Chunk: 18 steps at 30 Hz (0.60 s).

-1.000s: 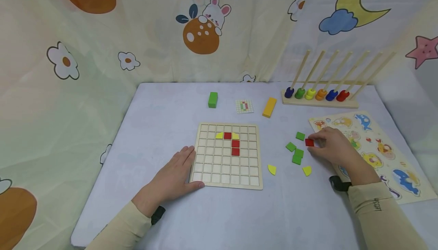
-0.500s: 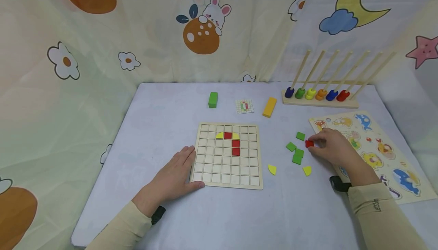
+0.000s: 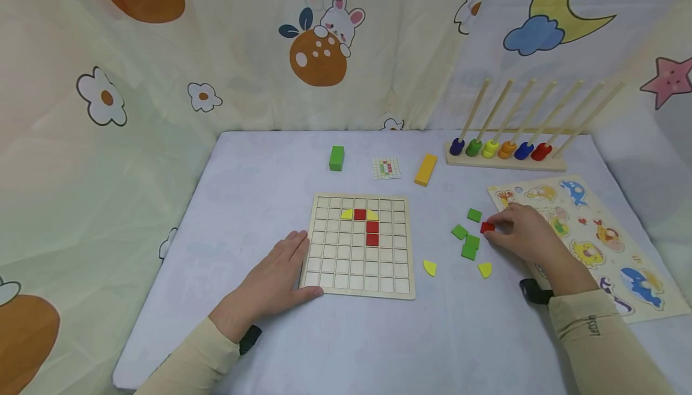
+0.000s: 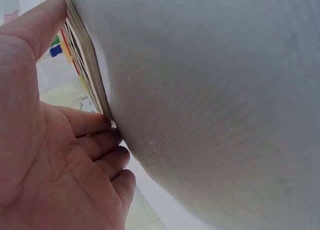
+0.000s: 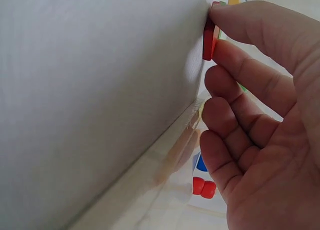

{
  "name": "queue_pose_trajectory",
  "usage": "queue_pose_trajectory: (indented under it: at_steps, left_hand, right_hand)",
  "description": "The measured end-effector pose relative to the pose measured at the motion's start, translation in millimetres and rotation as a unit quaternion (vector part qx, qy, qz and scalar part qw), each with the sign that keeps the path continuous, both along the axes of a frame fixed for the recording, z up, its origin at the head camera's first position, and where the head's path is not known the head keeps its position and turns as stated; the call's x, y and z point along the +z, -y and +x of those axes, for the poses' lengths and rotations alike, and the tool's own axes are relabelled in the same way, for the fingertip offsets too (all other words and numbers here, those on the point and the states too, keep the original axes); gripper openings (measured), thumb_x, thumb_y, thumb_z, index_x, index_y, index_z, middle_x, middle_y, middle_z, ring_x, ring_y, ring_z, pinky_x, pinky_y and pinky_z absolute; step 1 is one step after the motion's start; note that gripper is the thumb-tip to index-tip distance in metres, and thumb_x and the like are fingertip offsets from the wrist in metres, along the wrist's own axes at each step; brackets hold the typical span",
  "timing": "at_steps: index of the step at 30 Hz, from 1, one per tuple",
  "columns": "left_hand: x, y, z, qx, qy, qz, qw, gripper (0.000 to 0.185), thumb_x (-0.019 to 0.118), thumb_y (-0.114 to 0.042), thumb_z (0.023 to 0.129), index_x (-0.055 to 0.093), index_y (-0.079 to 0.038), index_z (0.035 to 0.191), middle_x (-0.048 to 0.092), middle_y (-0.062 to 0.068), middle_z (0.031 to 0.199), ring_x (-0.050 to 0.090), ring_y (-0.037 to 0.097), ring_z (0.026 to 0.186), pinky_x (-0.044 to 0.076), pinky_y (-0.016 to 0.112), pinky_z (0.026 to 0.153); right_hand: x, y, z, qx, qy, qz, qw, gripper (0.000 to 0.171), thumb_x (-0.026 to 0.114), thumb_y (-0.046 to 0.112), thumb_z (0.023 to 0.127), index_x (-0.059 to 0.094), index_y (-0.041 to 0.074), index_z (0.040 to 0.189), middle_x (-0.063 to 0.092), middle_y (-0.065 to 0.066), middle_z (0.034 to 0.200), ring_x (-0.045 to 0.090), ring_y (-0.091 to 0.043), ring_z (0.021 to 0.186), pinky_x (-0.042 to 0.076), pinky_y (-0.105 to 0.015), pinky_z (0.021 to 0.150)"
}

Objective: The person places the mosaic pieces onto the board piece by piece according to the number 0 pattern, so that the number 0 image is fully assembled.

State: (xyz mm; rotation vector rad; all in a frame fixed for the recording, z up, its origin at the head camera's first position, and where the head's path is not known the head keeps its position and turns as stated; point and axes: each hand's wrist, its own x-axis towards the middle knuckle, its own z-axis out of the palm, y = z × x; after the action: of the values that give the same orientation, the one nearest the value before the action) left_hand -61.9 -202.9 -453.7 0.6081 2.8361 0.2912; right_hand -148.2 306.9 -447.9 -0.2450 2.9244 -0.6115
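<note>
A wooden grid board [image 3: 357, 268] lies flat on the table, bearing several red squares [image 3: 372, 239] and two yellow quarter-round tiles [image 3: 346, 214]. My left hand [image 3: 270, 281] rests against its left edge with fingers straight, the thumb at the near-left corner. To the right, my right hand [image 3: 527, 236] pinches a loose red square tile [image 3: 487, 227] between thumb and forefinger. In the right wrist view that red tile [image 5: 207, 39] is tilted on edge close to the tabletop. Several green square tiles [image 3: 469, 252] lie just left of these fingertips.
Two loose yellow quarter-round tiles [image 3: 429, 268] lie nearer the front. Behind the board are a green block [image 3: 336, 158], a small pattern card [image 3: 386, 168] and an orange block [image 3: 426, 170]. A bead-and-peg stand [image 3: 505, 163] is back right; an animal picture board [image 3: 589, 236] lies under my right forearm.
My right hand has shifted very slightly left with the red tile, whose tilt has changed a little. My left hand stays on the board.
</note>
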Motion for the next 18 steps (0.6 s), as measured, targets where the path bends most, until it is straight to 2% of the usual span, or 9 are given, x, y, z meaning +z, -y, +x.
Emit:
queue_pose_trajectory:
  at_steps: [4, 10, 18]
  left_hand:
    - [0.3, -0.1, 0.1, 0.001, 0.002, 0.001, 1.0000, 0.111, 0.068, -0.068, 0.092, 0.021, 0.001, 0.166, 0.018, 0.016, 0.176, 0.016, 0.033, 0.164, 0.023, 0.049, 0.134]
    - [-0.2, 0.1, 0.5, -0.002, -0.001, -0.001, 1.0000, 0.111, 0.066, -0.069, 0.092, 0.021, 0.001, 0.165, 0.018, 0.016, 0.176, 0.017, 0.033, 0.164, 0.023, 0.048, 0.134]
    - [0.2, -0.1, 0.6, -0.002, -0.008, -0.001, 1.0000, 0.110, 0.067, -0.068, 0.092, 0.022, 0.001, 0.165, 0.020, 0.017, 0.175, 0.018, 0.034, 0.164, 0.024, 0.048, 0.134]
  right_hand:
    - [-0.9, -0.2, 0.2, 0.002, 0.005, -0.002, 1.000, 0.034, 0.084, 0.025, 0.089, 0.079, 0.003, 0.114, 0.067, -0.014, 0.106, 0.055, -0.029, 0.094, 0.048, -0.044, 0.083]
    - [-3.3, -1.2, -0.9, 0.012, -0.005, 0.004, 1.000, 0.032, 0.083, 0.023, 0.089, 0.079, 0.002, 0.111, 0.069, -0.015, 0.106, 0.059, -0.030, 0.096, 0.052, -0.051, 0.086]
    - [-1.4, 1.2, 0.1, 0.021, -0.027, 0.016, 0.999, 0.030, 0.084, 0.023, 0.088, 0.080, 0.002, 0.108, 0.069, -0.013, 0.102, 0.060, -0.029, 0.095, 0.051, -0.048, 0.084]
